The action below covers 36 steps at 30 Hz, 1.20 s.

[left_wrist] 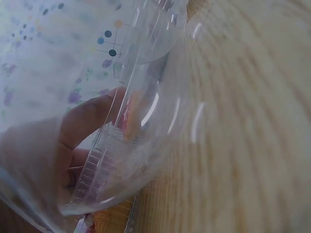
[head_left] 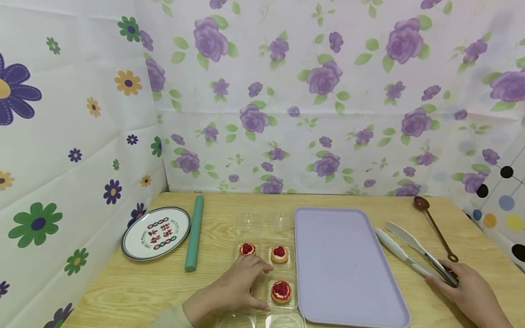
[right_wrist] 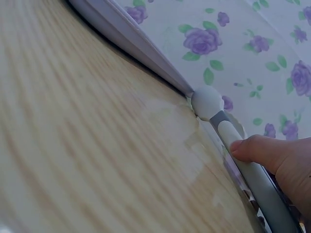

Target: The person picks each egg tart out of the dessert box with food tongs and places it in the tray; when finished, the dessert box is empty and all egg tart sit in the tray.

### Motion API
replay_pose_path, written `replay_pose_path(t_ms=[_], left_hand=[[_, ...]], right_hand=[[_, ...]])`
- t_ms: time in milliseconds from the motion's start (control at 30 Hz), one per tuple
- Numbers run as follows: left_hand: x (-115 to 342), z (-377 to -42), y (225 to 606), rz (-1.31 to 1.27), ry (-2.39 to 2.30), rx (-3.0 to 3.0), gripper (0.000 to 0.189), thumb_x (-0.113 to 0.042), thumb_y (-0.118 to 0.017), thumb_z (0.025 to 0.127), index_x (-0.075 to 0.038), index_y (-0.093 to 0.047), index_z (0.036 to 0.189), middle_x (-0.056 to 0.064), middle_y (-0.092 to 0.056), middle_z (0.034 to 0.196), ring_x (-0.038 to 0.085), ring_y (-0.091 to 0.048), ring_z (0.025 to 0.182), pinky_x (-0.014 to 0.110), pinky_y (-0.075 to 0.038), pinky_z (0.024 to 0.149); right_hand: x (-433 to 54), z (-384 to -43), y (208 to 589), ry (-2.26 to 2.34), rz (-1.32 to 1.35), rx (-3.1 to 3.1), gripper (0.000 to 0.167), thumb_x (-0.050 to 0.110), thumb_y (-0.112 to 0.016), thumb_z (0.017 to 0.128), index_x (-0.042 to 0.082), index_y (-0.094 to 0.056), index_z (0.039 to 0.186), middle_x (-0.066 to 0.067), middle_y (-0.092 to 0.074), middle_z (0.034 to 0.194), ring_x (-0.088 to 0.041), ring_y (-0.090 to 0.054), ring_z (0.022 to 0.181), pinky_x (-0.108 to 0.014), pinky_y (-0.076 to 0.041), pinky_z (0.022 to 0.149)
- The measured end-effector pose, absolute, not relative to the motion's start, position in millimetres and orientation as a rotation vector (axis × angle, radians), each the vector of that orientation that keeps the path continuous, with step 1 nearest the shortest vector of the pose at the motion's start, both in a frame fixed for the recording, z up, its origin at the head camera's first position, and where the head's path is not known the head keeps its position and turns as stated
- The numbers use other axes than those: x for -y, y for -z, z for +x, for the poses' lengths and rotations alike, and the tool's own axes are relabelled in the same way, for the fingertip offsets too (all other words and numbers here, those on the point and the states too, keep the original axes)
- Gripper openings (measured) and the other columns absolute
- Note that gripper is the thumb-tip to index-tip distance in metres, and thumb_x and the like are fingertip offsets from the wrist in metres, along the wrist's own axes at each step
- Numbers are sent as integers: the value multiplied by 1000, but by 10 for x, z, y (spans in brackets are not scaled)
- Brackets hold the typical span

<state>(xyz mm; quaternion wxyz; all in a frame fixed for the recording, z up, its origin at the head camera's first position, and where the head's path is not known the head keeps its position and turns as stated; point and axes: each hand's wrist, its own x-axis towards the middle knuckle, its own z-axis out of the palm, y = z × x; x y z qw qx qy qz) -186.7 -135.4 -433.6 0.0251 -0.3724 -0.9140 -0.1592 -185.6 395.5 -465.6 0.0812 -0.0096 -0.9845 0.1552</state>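
My left hand lies over clear plastic pastry boxes, its thumb and forefinger spread apart. Three small tarts with red topping show there: one tart just beyond the fingers, another to its right, and a nearer tart beside the thumb. What lies under the palm is hidden. In the left wrist view, the clear plastic wall stands between the camera and the fingers. At the right, my right hand grips metal tongs by the handle end, their arms spread and pointing away.
A lilac tray lies between the boxes and the tongs. Left of the boxes are a green rolling pin and a white plate with red lettering. A brown ladle lies beyond the tongs. Floral sheets line the table's back and left.
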Motion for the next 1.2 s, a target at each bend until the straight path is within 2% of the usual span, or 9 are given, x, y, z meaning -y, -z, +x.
replay_pose_path(t_ms=[300,533,733,867,967,1133,1200], left_hand=[[1347,-1878,4331,-1148,489,2841,74,-57,-77,70,-15,-56,128,-7,-57,119,12,-50,116,36,-40,105],[1353,-1868,4314,-1141,483,2849,75,-57,-76,70,-15,-55,128,-6,-57,120,13,-50,117,37,-40,105],[1357,-1847,4298,-1125,503,2876,74,-56,-77,70,-15,-55,128,-6,-57,121,13,-49,118,37,-40,106],[1349,-1848,4293,-1133,501,2864,74,-55,-78,70,-15,-56,128,-7,-57,120,13,-50,117,36,-39,105],[1342,-1850,4294,-1142,496,2856,73,-54,-78,70,-15,-56,127,-6,-57,120,13,-50,117,36,-39,106],[1342,-1857,4299,-1146,479,2861,74,-55,-78,69,-16,-55,128,-5,-57,122,14,-50,117,37,-39,106],[1344,-1860,4295,-1144,481,2870,75,-55,-78,69,-15,-55,129,-5,-57,122,14,-50,118,37,-39,107]], right_hand=[[-3928,-1831,4598,-434,-89,2913,80,51,-69,83,-16,-52,122,-44,-52,107,-58,-53,92,-62,-44,72],[-3862,-1796,4530,-482,-32,2786,65,39,-75,81,-13,-57,116,-32,-59,95,-41,-58,78,-57,-45,64],[-3762,-1775,4425,-507,10,2735,57,35,-77,80,-8,-60,114,-21,-59,88,-26,-50,70,-46,-44,57],[-3717,-1751,4323,-487,46,2742,54,33,-75,81,-6,-60,114,-21,-60,88,-23,-48,68,-36,-40,54],[-3680,-1723,4244,-461,84,2739,54,32,-77,80,-6,-60,114,-24,-61,91,-23,-50,68,-34,-39,54],[-3579,-1652,4119,-437,111,2773,57,38,-76,80,-5,-61,115,-14,-57,82,-12,-43,63,-27,-34,51],[-3537,-1624,4072,-432,130,2788,56,40,-75,81,-2,-62,116,-6,-54,79,-7,-36,62,-24,-29,51]])
